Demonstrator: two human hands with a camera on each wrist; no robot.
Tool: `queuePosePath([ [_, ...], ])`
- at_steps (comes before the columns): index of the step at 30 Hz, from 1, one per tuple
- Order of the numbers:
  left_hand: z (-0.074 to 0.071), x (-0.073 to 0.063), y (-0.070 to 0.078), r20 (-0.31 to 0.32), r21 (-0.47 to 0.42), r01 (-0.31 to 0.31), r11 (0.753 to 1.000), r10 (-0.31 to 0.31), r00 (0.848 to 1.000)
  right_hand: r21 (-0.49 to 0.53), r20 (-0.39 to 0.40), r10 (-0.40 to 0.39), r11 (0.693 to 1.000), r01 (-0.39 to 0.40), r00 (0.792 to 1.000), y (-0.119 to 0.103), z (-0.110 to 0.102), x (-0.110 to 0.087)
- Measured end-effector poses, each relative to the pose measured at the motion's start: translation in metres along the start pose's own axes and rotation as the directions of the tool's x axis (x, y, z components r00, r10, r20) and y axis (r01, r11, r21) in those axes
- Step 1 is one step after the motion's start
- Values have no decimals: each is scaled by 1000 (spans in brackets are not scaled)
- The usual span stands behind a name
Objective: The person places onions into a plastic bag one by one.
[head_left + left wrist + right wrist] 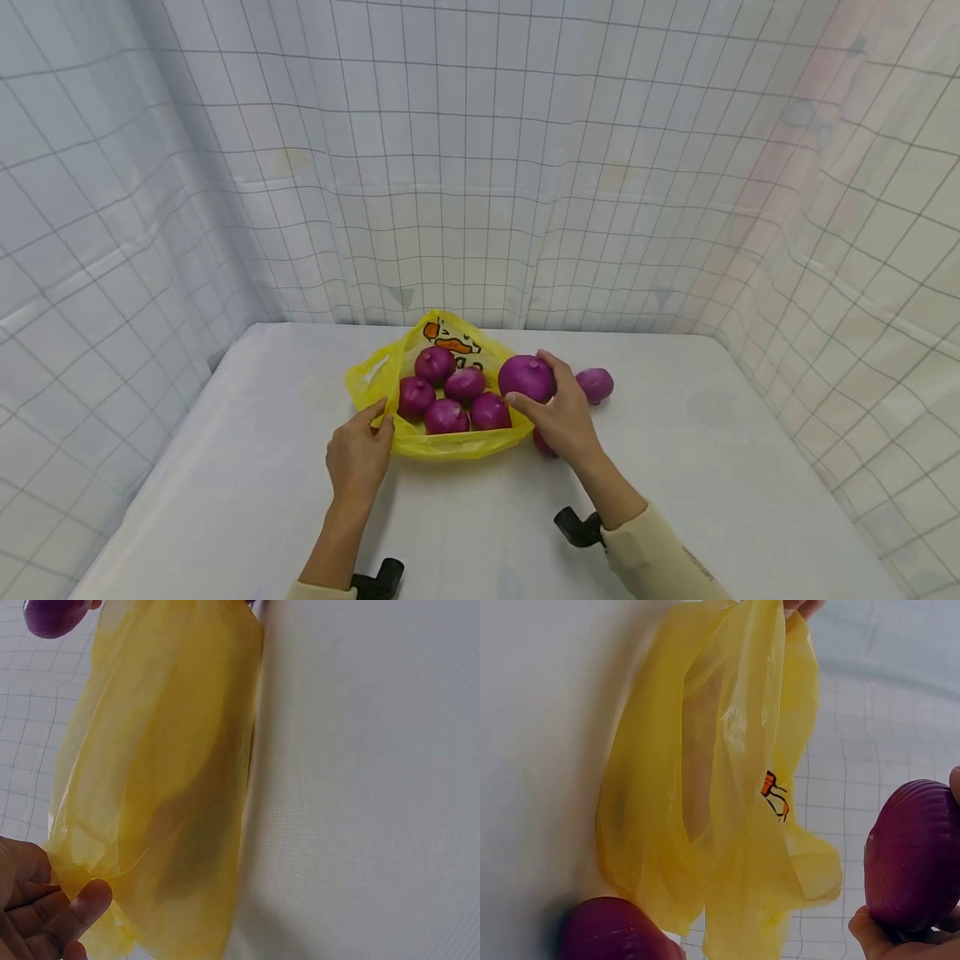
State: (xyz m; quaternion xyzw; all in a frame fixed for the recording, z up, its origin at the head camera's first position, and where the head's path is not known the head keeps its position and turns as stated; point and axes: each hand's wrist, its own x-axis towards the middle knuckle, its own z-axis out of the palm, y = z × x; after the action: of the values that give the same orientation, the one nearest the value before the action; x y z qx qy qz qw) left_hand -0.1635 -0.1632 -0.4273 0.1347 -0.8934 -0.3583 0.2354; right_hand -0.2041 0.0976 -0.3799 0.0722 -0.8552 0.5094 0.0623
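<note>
A yellow plastic bag lies with its mouth spread toward me, several red onions inside it. My left hand pinches the bag's rim on the left; in the left wrist view the thumb and fingers grip the thin plastic. Over the bag's right edge, my right hand holds one red onion between thumb and fingers. The right wrist view shows this held onion raised beside the bag.
Two more red onions lie on the white table outside the bag: one onion to the right, another onion partly hidden below my right hand. White cloth walls with a dark grid enclose the table at the back and sides.
</note>
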Motion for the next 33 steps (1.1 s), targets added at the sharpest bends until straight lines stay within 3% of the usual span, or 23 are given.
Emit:
queuePosePath([
  [16,0,0,-4,-16,5,-1,1000,1,1000,92,69,-98,992,91,993,-16,52,21],
  [33,0,0,1,-2,-1,3,1000,-3,1000,-20,132,-72,997,75,989,-16,97,46],
])
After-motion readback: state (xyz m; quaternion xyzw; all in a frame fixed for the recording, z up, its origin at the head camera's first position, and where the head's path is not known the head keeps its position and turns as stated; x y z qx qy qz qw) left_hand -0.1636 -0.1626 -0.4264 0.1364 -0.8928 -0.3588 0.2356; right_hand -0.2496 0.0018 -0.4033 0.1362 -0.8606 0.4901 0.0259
